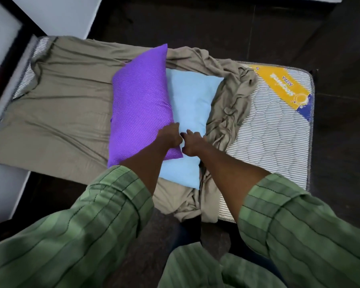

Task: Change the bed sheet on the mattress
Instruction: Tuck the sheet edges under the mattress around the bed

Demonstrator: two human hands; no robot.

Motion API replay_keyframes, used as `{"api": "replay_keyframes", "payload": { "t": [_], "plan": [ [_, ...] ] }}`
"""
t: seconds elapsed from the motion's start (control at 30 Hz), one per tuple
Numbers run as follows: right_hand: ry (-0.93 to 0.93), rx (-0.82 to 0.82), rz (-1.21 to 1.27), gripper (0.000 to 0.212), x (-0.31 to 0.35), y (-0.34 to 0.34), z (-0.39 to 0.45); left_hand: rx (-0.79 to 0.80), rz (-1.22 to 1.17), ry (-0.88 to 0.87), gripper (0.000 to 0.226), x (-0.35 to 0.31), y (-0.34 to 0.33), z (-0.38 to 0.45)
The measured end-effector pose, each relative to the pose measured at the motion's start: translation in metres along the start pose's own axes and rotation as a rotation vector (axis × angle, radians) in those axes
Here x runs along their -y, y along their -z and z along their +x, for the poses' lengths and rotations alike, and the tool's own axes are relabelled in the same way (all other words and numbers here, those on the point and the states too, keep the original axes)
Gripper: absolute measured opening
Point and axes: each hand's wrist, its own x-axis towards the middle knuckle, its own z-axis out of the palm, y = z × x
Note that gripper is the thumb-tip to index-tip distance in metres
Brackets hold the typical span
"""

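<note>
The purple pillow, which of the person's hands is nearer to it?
Left. The left hand rests at the purple pillow, on its edge beside the blue pillow. The right hand lies just off that edge, on the blue pillow.

Evenly, softly lit from above; no hard shadows. Bright sheen on the purple pillow (140,100) at centre. Very dark floor (227,23) across the top, detail lost. Overexposed white at upper left. Wide-angle bowing at the edges; slight motion blur along the left side.
</note>
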Motion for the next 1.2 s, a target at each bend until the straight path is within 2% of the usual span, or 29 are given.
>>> {"api": "replay_keyframes", "payload": {
  "t": [0.1, 0.17, 0.3, 0.47, 0.63, 0.73, 0.83, 0.93, 1.0, 1.13, 1.2],
  "plan": [
    [0.024, -0.007, 0.003, 0.051, -0.046, -0.007, -0.020, -0.139, -0.126, -0.034, 0.070, -0.027, -0.038, -0.015],
    [0.030, 0.019, 0.007, 0.050, -0.066, -0.008, -0.037, -0.193, -0.186, -0.039, 0.063, -0.042, -0.063, -0.026],
    [0.043, 0.092, -0.079, 0.061, -0.113, -0.023, -0.061, -0.082, -0.230, 0.083, 0.040, -0.100, -0.100, -0.058],
    [0.099, 0.166, -0.248, 0.050, -0.158, -0.069, -0.065, -0.065, -0.270, 0.237, 0.029, -0.109, -0.187, -0.072],
    [0.352, 0.188, -0.397, 0.056, -0.195, -0.124, -0.048, 0.032, -0.213, 0.310, 0.043, -0.110, -0.281, -0.085],
    [0.470, 0.136, -0.583, 0.073, -0.213, -0.158, -0.029, -0.057, -0.232, 0.357, 0.062, -0.113, -0.326, -0.086],
    [0.550, 0.008, -0.722, 0.057, -0.232, -0.184, -0.017, -0.169, -0.098, 0.420, 0.061, -0.118, -0.368, -0.086],
    [0.737, -0.205, -0.666, 0.029, -0.262, -0.207, -0.018, -0.228, 0.009, 0.409, 0.041, -0.126, -0.401, -0.085],
    [0.785, -0.265, -0.579, 0.030, -0.289, -0.222, -0.027, -0.240, -0.048, 0.405, 0.037, -0.139, -0.419, -0.089],
    [0.679, -0.191, -0.586, 0.032, -0.369, -0.247, -0.075, -0.176, -0.170, 0.214, 0.031, -0.208, -0.463, -0.116],
    [0.564, -0.079, -0.688, 0.042, -0.407, -0.249, -0.104, 0.000, -0.356, 0.142, 0.033, -0.246, -0.476, -0.131]
  ]
}}
